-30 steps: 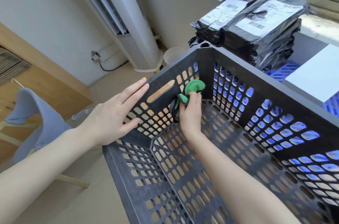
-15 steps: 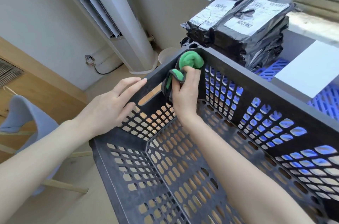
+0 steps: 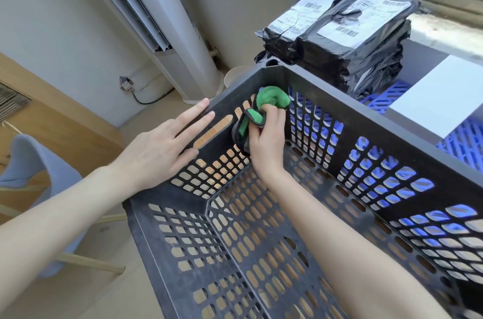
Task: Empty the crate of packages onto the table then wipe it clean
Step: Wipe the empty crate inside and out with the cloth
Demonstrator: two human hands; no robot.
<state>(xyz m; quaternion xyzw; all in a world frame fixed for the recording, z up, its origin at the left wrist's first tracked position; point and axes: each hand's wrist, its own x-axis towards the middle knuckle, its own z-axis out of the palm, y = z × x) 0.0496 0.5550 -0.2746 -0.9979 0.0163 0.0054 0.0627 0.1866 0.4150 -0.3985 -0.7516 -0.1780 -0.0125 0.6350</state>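
Crate (image 3: pixel 392 162) held no packages, only my right grip (image 3: pixel 266 141) closed round the bunched green cloth (image 3: pixel 271 100). The cloth had climbed from beside the handle slot (image 3: pixel 213 131) to the far corner rim and dropped just below it, so that wall looked nearly wiped. Left grip (image 3: pixel 162 143) lay wide and flat outside, bracing. Packages (image 3: pixel 352 39) were stacked on the desk (image 3: pixel 428 55) behind.

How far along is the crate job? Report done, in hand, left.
Done: the crate is empty and the packages sit stacked on the table beyond it. In hand: the right hand grips a green cloth against the inside of the end wall near the handle slot, while the left hand lies flat on that wall's outside. Left: the other walls and floor, though wiped areas cannot be told apart.
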